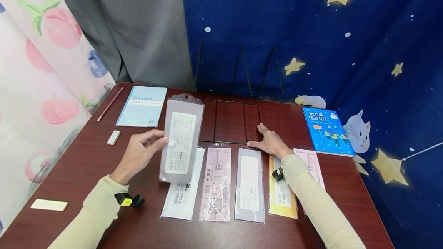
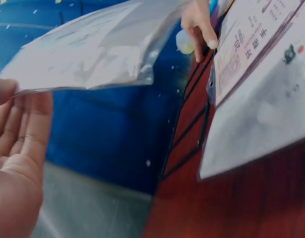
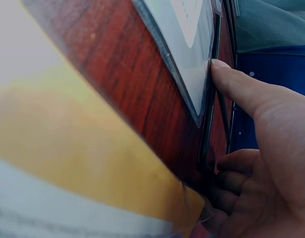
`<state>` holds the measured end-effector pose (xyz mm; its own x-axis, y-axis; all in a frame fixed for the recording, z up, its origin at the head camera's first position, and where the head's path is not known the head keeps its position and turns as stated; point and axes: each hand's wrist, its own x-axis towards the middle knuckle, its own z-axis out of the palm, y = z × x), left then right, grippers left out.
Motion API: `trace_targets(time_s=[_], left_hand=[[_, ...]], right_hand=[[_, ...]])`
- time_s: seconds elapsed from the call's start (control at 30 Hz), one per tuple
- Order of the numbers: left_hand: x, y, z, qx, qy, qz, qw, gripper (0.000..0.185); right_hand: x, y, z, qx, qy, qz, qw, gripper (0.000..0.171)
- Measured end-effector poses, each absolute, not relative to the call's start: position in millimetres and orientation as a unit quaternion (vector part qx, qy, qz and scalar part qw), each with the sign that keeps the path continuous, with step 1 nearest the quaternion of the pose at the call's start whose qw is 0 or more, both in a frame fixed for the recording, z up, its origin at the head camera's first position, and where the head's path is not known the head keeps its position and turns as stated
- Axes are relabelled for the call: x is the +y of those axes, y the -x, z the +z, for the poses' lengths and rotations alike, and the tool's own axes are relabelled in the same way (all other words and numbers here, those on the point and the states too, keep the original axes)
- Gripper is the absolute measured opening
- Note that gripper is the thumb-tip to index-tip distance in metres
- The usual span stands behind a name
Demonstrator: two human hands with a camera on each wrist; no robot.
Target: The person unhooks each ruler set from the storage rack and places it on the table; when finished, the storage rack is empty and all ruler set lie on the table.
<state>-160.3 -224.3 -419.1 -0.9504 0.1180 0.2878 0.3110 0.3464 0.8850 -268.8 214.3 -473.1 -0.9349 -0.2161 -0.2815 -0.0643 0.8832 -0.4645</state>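
My left hand (image 1: 142, 153) pinches the left edge of a grey flat packet (image 1: 166, 137) between thumb and fingers. The packet has a white label and a clear top flap with a hang hole. It is raised over a whitish packet (image 1: 180, 203) and covers its upper part. In the left wrist view the held packet (image 2: 92, 54) is tilted. My right hand (image 1: 271, 141) holds the front right corner of a black wire rack (image 1: 215, 122), thumb at the front wire and fingers by the side. In the right wrist view the thumb touches the wire (image 3: 208, 129).
Alongside lie a pink ruler-set packet (image 1: 218, 172), another grey packet (image 1: 249, 187), a yellow packet (image 1: 290, 208) and a second pink one (image 1: 316, 168). A notebook (image 1: 143, 107), pencil (image 1: 110, 103), eraser (image 1: 113, 137) and pale strip (image 1: 49, 205) are left; a blue book (image 1: 327, 131) is right.
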Motion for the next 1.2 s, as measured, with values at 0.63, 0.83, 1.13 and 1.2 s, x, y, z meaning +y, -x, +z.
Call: trace_targets(time_s=[0.63,0.83,1.13,1.2], left_hand=[[-291.5,138.2,-456.1,-0.834,-0.043,-0.537,-0.120,0.051],[-299.2,135.5,-471.5,-0.827,-0.070,-0.535,-0.158,0.054],[-304.6,135.2,-479.8,-0.852,-0.057,-0.501,-0.144,0.048],[-305.5,135.0,-478.8,-0.870,-0.047,-0.473,-0.132,0.046]], right_hand=[[214.1,267.8,-470.4,0.959,0.068,-0.220,0.165,0.105],[213.2,268.7,-470.7,0.958,0.068,-0.226,0.166,0.106],[210.2,271.3,-471.0,0.956,0.074,-0.229,0.166,0.107],[209.8,270.9,-470.7,0.957,0.075,-0.227,0.166,0.106]])
